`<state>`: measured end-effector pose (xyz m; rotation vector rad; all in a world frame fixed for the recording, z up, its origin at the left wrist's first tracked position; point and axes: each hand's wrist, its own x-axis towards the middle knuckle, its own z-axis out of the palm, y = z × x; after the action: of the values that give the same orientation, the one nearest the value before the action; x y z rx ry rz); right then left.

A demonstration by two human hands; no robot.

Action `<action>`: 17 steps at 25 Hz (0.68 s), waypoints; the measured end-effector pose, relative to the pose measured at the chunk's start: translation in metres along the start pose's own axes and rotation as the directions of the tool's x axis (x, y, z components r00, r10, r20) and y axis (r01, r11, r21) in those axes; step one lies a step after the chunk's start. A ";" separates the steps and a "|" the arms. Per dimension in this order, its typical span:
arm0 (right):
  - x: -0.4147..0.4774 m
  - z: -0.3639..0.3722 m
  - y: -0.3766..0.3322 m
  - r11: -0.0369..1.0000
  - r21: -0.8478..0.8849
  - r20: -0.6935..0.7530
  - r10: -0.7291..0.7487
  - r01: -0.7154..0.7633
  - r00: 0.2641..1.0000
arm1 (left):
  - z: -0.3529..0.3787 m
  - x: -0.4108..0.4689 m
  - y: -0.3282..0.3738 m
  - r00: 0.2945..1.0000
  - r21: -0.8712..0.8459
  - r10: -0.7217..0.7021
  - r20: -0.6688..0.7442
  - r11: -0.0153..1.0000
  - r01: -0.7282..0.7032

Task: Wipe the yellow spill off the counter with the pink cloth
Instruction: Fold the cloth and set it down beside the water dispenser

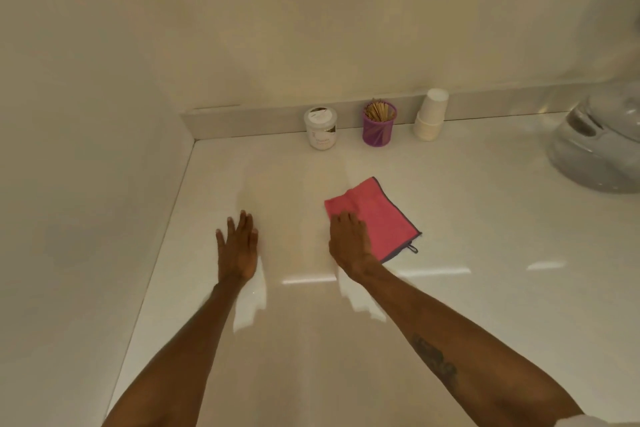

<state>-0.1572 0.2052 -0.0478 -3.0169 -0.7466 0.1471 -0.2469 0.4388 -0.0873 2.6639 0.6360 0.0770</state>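
Observation:
A folded pink cloth (382, 215) with a grey edge and a small hanging loop lies flat on the glossy white counter (467, 288). My right hand (349, 244) rests palm down on the cloth's near left corner, fingers together, pressing rather than gripping. My left hand (239, 246) lies flat on the bare counter to the left, fingers slightly spread, holding nothing. A faint yellowish smear (308, 236) shows on the counter between the two hands; its edges are hard to make out.
Against the low back ledge stand a white lidded jar (320, 128), a purple cup of wooden sticks (379, 124) and a stack of white paper cups (430, 114). A grey rounded appliance (602, 146) sits at the far right. A wall bounds the counter's left side.

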 end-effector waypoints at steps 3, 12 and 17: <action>-0.002 0.001 -0.008 0.989 -0.146 -0.040 -0.019 0.013 0.999 | -0.003 -0.006 0.026 0.995 -0.277 0.034 -0.090 0.959 -0.058; 0.043 -0.080 0.023 0.633 0.698 0.235 0.241 -0.336 0.942 | -0.004 -0.002 0.094 0.971 -0.886 -0.020 0.237 0.406 0.224; 0.031 -0.126 0.057 -0.056 0.921 0.384 -0.036 -0.385 0.923 | -0.017 0.002 0.118 0.842 -0.842 -0.036 0.538 -0.003 0.539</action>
<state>-0.0909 0.1683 0.0719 -1.5020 -0.0075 0.7869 -0.1976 0.3502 -0.0252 1.0001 0.6369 -0.0992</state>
